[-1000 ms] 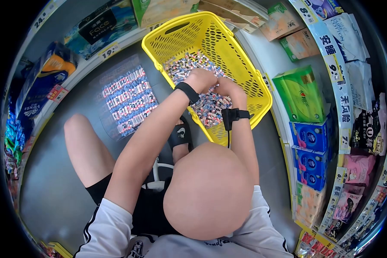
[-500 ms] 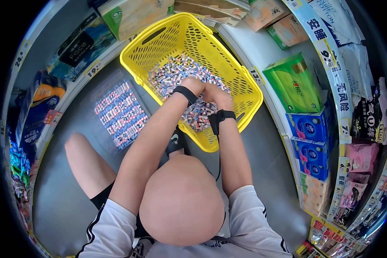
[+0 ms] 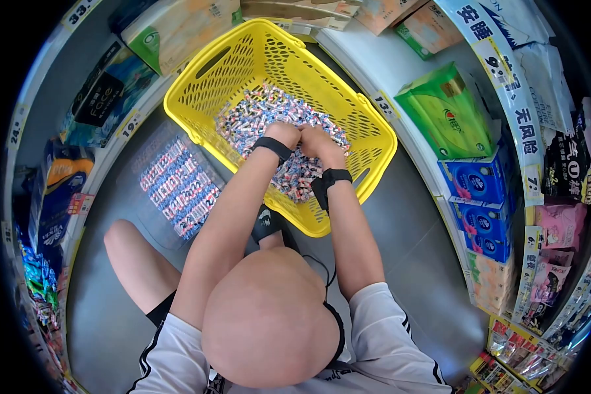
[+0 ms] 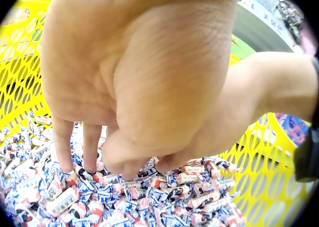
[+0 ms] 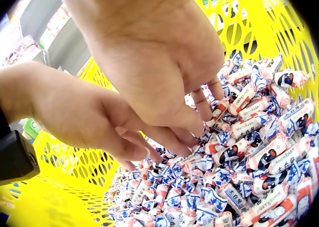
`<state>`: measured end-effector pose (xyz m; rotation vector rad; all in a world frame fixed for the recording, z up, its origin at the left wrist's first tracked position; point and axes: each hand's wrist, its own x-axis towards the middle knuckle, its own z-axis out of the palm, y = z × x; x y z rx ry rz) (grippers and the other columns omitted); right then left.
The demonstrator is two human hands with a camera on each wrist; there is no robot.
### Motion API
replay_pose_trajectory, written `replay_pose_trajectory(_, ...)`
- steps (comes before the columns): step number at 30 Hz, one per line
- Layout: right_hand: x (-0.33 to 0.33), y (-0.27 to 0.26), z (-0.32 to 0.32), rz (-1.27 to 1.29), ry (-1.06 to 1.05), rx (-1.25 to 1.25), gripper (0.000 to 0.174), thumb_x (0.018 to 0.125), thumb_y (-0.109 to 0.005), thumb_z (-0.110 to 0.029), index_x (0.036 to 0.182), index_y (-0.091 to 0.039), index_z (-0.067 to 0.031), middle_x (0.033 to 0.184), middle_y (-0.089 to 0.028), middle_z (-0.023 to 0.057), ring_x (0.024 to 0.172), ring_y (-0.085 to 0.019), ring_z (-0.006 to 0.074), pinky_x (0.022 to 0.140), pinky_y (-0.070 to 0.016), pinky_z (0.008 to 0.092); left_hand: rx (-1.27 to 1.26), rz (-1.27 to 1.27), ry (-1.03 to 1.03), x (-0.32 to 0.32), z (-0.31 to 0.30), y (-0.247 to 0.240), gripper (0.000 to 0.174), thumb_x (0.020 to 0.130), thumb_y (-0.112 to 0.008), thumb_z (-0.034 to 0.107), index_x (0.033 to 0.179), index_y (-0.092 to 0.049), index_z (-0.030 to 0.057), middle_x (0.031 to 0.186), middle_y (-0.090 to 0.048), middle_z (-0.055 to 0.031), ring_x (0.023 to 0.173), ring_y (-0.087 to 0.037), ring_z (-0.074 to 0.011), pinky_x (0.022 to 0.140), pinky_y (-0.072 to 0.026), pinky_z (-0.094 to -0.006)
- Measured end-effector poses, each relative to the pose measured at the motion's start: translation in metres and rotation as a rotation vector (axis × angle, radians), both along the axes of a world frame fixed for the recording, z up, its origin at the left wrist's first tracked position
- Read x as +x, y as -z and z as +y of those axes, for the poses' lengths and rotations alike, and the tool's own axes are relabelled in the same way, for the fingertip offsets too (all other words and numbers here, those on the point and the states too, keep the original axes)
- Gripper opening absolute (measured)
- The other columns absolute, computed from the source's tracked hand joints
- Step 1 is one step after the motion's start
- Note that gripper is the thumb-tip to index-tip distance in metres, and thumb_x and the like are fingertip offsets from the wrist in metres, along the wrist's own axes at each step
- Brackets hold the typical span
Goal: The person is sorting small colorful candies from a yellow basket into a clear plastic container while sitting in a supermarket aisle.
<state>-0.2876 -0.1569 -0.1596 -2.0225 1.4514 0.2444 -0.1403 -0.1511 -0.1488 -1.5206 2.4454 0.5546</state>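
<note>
Wrapped candies (image 3: 256,108) in white, blue and red, printed White Rabbit, lie heaped in a yellow perforated basket (image 3: 308,222). My left hand (image 3: 284,134) reaches down into the basket, its fingertips among the candies in the left wrist view. Close beside it, my right hand (image 3: 318,141) also points down, fingers and thumb touching the heap. In the right wrist view the right hand (image 5: 149,72) overlaps the left hand (image 5: 75,112). No candy shows lifted in either hand; some fingertips are hidden among the wrappers.
Left of the basket, a clear plastic sheet or tray holds candies in neat rows (image 3: 184,190). Shelves with tissue packs (image 3: 446,115) and price labels curve around both sides. A bent knee (image 3: 134,262) and a sandalled foot (image 3: 266,226) are near the basket.
The head view has shifted, so basket and rows of candies sit farther left. Both hands stay close together over the candy heap, with only small movement.
</note>
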Motion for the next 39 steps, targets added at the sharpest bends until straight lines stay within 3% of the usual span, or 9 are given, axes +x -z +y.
replay_pose_trajectory(6, 0.004, -0.032, 0.007, 0.014, 0.050, -0.023, 0.039, 0.086, -0.065, 0.001, 0.122, -0.074, -0.0115, 0.146, -0.059, 0.0087, 0.140, -0.048, 0.0387, 0.120, -0.0318, 0.0618, 0.088, -0.024, 0.001, -0.001, -0.005, -0.024, 0.026, 0.089, -0.077, 0.018, 0.113, -0.077, 0.0072, 0.116, -0.075, -0.0172, 0.107, -0.074, -0.0354, 0.087, -0.0618, -0.0477)
replay_pose_trajectory(8, 0.005, -0.040, 0.003, 0.073, 0.036, 0.066, 0.059, 0.086, -0.070, -0.006, 0.143, -0.060, -0.0185, 0.145, -0.061, 0.0052, 0.150, -0.040, 0.0324, 0.122, -0.0195, 0.0655, 0.070, 0.005, -0.041, -0.002, -0.004, -0.032, 0.026, 0.088, -0.078, 0.018, 0.112, -0.077, 0.0070, 0.111, -0.076, -0.0172, 0.105, -0.075, -0.0357, 0.085, -0.0618, -0.0478)
replay_pose_trajectory(11, 0.000, -0.033, -0.006, -0.050, 0.072, 0.128, 0.058, 0.086, -0.076, -0.011, 0.140, -0.060, -0.0189, 0.137, -0.066, 0.0047, 0.153, -0.037, 0.0266, 0.119, -0.0165, 0.0677, 0.030, 0.057, -0.034, 0.005, 0.000, -0.060, 0.021, 0.087, -0.075, 0.010, 0.108, -0.077, 0.0069, 0.101, -0.078, -0.0178, 0.099, -0.076, -0.0366, 0.082, -0.0619, -0.0476)
replay_pose_trajectory(12, 0.000, -0.039, -0.005, -0.057, 0.065, 0.032, 0.057, 0.085, -0.081, -0.020, 0.139, -0.061, -0.0178, 0.129, -0.071, 0.0061, 0.144, -0.051, 0.0269, 0.116, -0.0303, 0.0615, 0.017, 0.061, -0.028, 0.006, 0.001, -0.068, 0.021, 0.086, -0.073, 0.007, 0.107, -0.077, 0.0064, 0.101, -0.077, -0.0186, 0.099, -0.076, -0.0370, 0.083, -0.0618, -0.0477)
replay_pose_trajectory(15, 0.000, -0.049, -0.008, -0.229, -0.005, -0.061, 0.057, 0.085, -0.084, -0.023, 0.136, -0.063, -0.0134, 0.124, -0.074, 0.0106, 0.125, -0.065, 0.0337, 0.107, -0.0453, 0.0510, 0.010, 0.077, -0.006, 0.019, 0.006, -0.095, 0.025, 0.083, -0.068, 0.001, 0.106, -0.077, 0.0056, 0.102, -0.077, -0.0209, 0.098, -0.076, -0.0376, 0.083, -0.0616, -0.0482)
replay_pose_trajectory(20, 0.015, -0.088, 0.002, -0.564, -0.015, -0.065, 0.020, 0.080, -0.074, 0.007, 0.099, -0.075, 0.0036, 0.109, -0.074, 0.0173, 0.101, -0.073, 0.0340, 0.089, -0.0581, 0.0420, -0.049, 0.191, -0.074, 0.042, 0.028, -0.109, 0.022, 0.086, -0.068, 0.004, 0.107, -0.076, 0.0063, 0.114, -0.071, -0.0170, 0.113, -0.069, -0.0373, 0.091, -0.0586, -0.0483)
replay_pose_trajectory(28, 0.045, -0.109, 0.016, -0.621, -0.143, -0.165, 0.024, 0.083, -0.063, 0.012, 0.101, -0.078, 0.0029, 0.099, -0.079, 0.0159, 0.094, -0.077, 0.0270, 0.084, -0.0605, 0.0382, -0.329, 0.311, -0.054, 0.091, 0.066, -0.110, 0.028, 0.084, -0.069, 0.001, 0.112, -0.072, 0.0030, 0.111, -0.069, -0.0150, 0.115, -0.063, -0.0375, 0.095, -0.0553, -0.0490)
replay_pose_trajectory(33, 0.075, -0.129, 0.028, -0.696, -0.130, -0.094, 0.018, 0.087, -0.073, 0.003, 0.104, -0.078, -0.0002, 0.095, -0.080, 0.0136, 0.087, -0.076, 0.0231, 0.079, -0.0592, 0.0364, -0.508, 0.422, -0.160, 0.119, 0.097, -0.127, 0.045, 0.081, -0.066, -0.007, 0.123, -0.069, 0.0081, 0.109, -0.069, -0.0108, 0.108, -0.062, -0.0355, 0.094, -0.0546, -0.0462)
replay_pose_trajectory(39, 0.112, -0.145, 0.041, -0.803, -0.141, 0.009, 0.022, 0.089, -0.075, 0.003, 0.111, -0.072, 0.0020, 0.100, -0.078, 0.0113, 0.087, -0.075, 0.0187, 0.078, -0.0599, 0.0337, -0.619, 0.494, -0.260, 0.150, 0.133, -0.139, 0.032, 0.086, -0.074, 0.006, 0.117, -0.064, 0.0071, 0.104, -0.069, -0.0100, 0.105, -0.061, -0.0333, 0.090, -0.0532, -0.0457)
